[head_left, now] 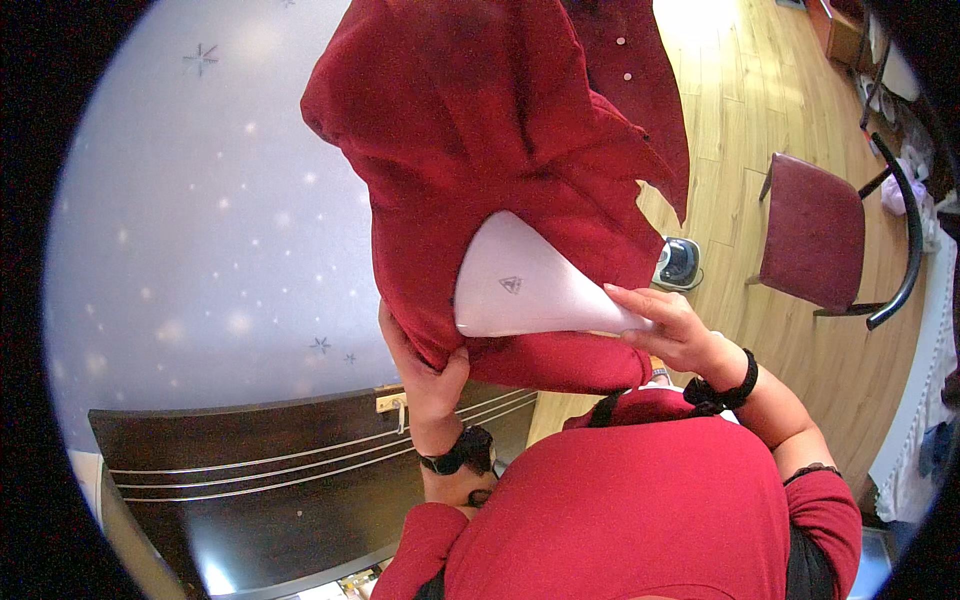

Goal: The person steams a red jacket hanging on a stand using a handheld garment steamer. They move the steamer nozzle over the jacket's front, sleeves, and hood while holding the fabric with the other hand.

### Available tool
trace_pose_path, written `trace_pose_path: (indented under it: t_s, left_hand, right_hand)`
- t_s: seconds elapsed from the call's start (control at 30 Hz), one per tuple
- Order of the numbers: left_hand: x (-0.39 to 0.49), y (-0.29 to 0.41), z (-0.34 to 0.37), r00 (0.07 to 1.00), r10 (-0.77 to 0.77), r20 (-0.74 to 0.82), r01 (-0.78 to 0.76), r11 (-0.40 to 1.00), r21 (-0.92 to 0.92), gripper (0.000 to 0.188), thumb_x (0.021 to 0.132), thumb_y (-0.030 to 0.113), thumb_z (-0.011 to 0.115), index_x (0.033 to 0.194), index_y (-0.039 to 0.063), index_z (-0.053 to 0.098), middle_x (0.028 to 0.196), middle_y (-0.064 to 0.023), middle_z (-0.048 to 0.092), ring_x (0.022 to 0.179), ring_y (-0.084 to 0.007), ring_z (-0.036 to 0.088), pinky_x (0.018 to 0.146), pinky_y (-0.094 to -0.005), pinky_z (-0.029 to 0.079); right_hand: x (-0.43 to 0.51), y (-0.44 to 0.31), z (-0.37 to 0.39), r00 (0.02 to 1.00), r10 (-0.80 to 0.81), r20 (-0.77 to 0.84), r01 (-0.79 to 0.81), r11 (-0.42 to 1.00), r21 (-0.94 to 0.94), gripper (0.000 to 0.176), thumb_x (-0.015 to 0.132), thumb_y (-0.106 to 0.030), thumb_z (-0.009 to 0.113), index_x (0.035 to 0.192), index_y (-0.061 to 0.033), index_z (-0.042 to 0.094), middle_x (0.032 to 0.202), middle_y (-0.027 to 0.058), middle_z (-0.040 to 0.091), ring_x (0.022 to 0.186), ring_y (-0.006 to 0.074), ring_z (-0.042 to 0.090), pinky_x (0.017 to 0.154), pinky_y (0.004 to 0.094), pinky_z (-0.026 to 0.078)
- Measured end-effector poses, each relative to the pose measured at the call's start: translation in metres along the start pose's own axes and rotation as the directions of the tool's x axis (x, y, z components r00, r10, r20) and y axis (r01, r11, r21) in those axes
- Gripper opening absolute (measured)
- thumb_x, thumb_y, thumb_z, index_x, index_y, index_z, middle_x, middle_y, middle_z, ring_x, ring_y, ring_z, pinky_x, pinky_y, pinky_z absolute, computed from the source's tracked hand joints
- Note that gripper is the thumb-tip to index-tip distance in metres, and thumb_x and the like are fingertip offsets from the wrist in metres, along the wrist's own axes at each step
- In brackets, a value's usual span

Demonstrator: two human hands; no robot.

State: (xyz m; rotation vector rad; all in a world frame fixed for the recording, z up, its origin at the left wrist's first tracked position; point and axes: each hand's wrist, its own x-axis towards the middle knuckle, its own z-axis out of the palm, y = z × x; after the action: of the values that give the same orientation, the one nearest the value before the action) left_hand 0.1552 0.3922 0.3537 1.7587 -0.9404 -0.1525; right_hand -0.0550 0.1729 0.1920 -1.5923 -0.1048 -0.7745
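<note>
A red garment hangs in folds before me; part of it at the upper right has white buttons. My left hand grips its lower left edge, thumb on the near side and the other fingers partly hidden. My right hand holds the narrow end of a smooth white paddle-shaped board. The board's broad rounded end lies against the red cloth, pointing left, and bears a small dark triangular mark. Below my left hand's watch and black band, the forearm runs down to my red top.
A pale wall with star patterns stands at left, above a dark headboard-like panel with metal strips. On the wooden floor stand a white-and-dark appliance and a dark red chair with a curved black back.
</note>
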Motion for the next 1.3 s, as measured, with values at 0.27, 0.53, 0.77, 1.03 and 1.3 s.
trace_pose_path:
  t_s: [0.27, 0.53, 0.77, 1.03, 1.3]
  left_hand:
    - [-0.011, 0.02, 0.004, 0.993, -0.005, -0.114, 0.018, 0.994, 0.106, 0.097, 0.073, -0.013, 0.058, 0.162, 0.007, 0.024, 0.146, -0.0169, 0.052, 0.135, -0.0274, 0.054, 0.115, -0.04, 0.042]
    - [-0.014, 0.017, 0.003, 0.998, 0.007, -0.06, -0.006, 1.0, 0.023, 0.102, 0.069, -0.013, 0.052, 0.164, 0.007, 0.022, 0.151, -0.0192, 0.049, 0.14, -0.0299, 0.051, 0.118, -0.0402, 0.037]
    - [-0.018, 0.003, 0.002, 0.995, 0.035, -0.09, -0.012, 0.97, 0.241, 0.102, 0.068, -0.012, 0.055, 0.163, 0.004, 0.02, 0.159, -0.0191, 0.037, 0.148, -0.0303, 0.037, 0.124, -0.0419, 0.025]
    - [-0.045, -0.071, 0.011, 0.959, -0.192, -0.21, 0.221, 0.967, 0.127, 0.113, 0.077, -0.009, 0.077, 0.163, 0.007, 0.005, 0.161, -0.0183, 0.03, 0.147, -0.0302, 0.036, 0.125, -0.0454, 0.026]
    - [-0.087, -0.115, -0.021, 0.89, -0.396, -0.226, 0.293, 0.876, -0.383, 0.084, 0.068, -0.012, 0.06, 0.148, 0.003, 0.041, 0.143, -0.0123, 0.055, 0.133, -0.0291, 0.054, 0.116, -0.0443, 0.04]
  right_hand:
    - [0.032, -0.032, 0.014, 0.995, -0.023, -0.093, 0.026, 0.999, 0.021, 0.065, 0.096, -0.007, 0.071, 0.156, -0.0003, 0.047, 0.121, 0.0183, 0.069, 0.103, 0.0267, 0.069, 0.09, 0.0377, 0.052]
    - [-0.004, 0.013, 0.012, 0.914, 0.389, -0.113, -0.319, 0.863, 0.391, 0.062, 0.105, -0.012, 0.063, 0.163, -0.0109, 0.041, 0.113, -0.0034, 0.062, 0.082, 0.0038, 0.05, 0.072, 0.0221, 0.047]
    - [-0.055, 0.064, 0.012, 0.891, 0.451, 0.055, -0.447, 0.846, 0.29, 0.059, 0.104, -0.016, 0.067, 0.159, -0.0074, 0.047, 0.132, 0.0053, 0.067, 0.114, 0.0133, 0.062, 0.102, 0.0305, 0.048]
    - [-0.068, 0.076, 0.026, 0.891, 0.453, -0.017, -0.435, 0.865, 0.25, 0.058, 0.103, -0.013, 0.068, 0.157, -0.0042, 0.048, 0.147, 0.0119, 0.062, 0.132, 0.0164, 0.055, 0.112, 0.0335, 0.041]
    - [-0.039, 0.048, 0.021, 0.861, 0.472, -0.188, -0.352, 0.821, 0.451, 0.06, 0.105, -0.008, 0.063, 0.161, -0.0077, 0.042, 0.135, 0.0, 0.06, 0.091, 0.0052, 0.053, 0.077, 0.0214, 0.047]
